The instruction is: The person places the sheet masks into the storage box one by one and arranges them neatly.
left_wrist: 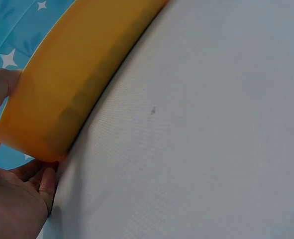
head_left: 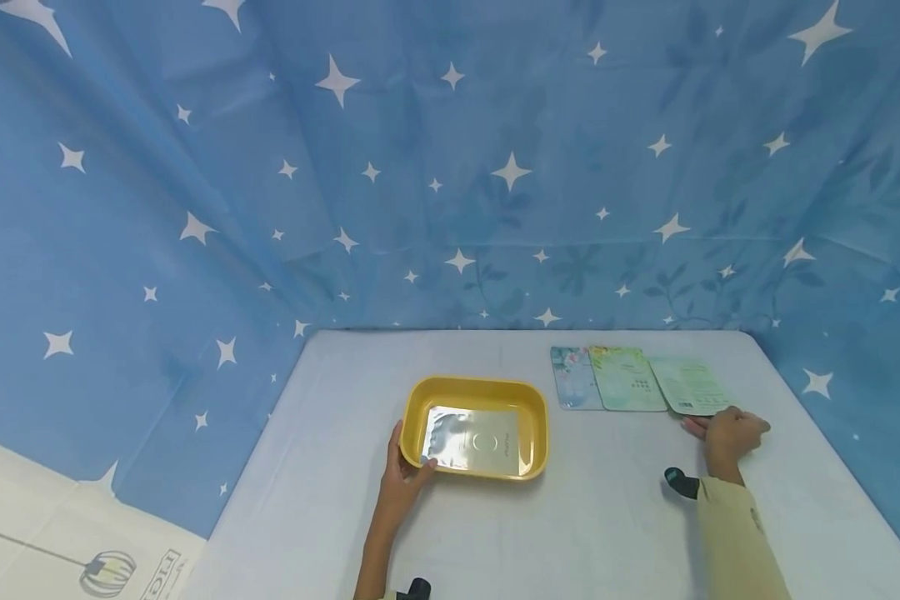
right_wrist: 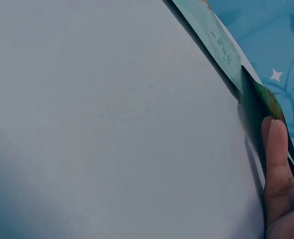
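My left hand (head_left: pixel 401 490) grips the near left corner of a yellow plastic tray (head_left: pixel 537 425), thumb over the rim and fingers below in the left wrist view. Inside the tray lies a shiny silver flat packet (head_left: pixel 483 442). At the right, my right hand (head_left: pixel 731 435) holds the near edge of a pale green flat packet (head_left: pixel 690 383) with small print. Its fingers (right_wrist: pixel 277 144) lie against the packet's dark underside in the right wrist view, and that edge is tilted up. Beside it lies a yellow-green flat packet (head_left: pixel 626 379), overlapping a blue floral one (head_left: pixel 572 377).
All of this is on a white-covered table (head_left: pixel 330 417). Blue cloth with white stars (head_left: pixel 435 167) hangs behind it and at the sides. Black wrist cameras show near the right sleeve (head_left: pixel 738 533) and at the bottom edge by the left wrist.
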Tool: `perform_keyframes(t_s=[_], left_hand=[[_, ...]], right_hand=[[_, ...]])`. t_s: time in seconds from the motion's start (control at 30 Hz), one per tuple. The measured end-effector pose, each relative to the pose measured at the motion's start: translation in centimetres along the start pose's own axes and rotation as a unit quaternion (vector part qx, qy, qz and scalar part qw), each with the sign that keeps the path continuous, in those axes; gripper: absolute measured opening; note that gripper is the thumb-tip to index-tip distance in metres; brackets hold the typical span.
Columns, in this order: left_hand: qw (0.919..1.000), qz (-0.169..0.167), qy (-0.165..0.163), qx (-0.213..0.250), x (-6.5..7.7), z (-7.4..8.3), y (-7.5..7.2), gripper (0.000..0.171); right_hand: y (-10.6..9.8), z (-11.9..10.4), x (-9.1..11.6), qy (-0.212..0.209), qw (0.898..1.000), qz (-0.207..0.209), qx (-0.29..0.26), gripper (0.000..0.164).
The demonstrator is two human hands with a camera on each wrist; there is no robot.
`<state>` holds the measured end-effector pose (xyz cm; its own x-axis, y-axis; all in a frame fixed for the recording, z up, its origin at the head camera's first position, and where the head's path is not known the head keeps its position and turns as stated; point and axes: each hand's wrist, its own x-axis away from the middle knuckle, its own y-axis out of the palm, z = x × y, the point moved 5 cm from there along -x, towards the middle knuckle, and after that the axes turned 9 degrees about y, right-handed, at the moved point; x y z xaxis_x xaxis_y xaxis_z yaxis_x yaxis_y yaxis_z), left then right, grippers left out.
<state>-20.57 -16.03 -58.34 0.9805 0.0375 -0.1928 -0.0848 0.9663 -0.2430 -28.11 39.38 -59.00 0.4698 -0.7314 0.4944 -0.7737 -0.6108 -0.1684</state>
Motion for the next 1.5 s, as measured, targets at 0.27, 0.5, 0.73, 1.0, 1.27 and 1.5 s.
perform_keyframes(t_s=[0.27,0.5,0.73,1.0,1.27,1.5], left_hand=[[1.0,-0.002,-0.008,-0.003,0.0,0.0,0.0,0.091],[0.9998,0.004,-0.015,-0.009,0.1,0.1,0.0,0.092],[0.9999,0.005,-0.006,-0.009,0.1,0.4,0.1,0.09],[1.0,-0.001,-0.002,0.007,0.4,2.6,-0.2,0.089],[0.9998,0.007,-0.005,-0.015,0.1,0.1,-0.1,0.089],[0.9999,0.009,-0.009,-0.007,0.2,0.2,-0.2,0.091]], right_hand=[[0.0,0.0,0.4,0.028,0.996,-0.08,-0.032,0.032],[0.2,-0.1,0.3,0.009,0.996,-0.088,0.009,0.044],[-0.3,0.7,0.9,-0.021,0.995,-0.091,-0.037,0.058],[-1.4,2.0,2.5,-0.018,0.99,-0.094,-0.107,0.053],[-2.1,3.0,4.2,-0.013,0.99,-0.112,-0.081,0.056],[-2.0,3.9,5.6,-0.025,0.986,-0.156,-0.047,0.049]])
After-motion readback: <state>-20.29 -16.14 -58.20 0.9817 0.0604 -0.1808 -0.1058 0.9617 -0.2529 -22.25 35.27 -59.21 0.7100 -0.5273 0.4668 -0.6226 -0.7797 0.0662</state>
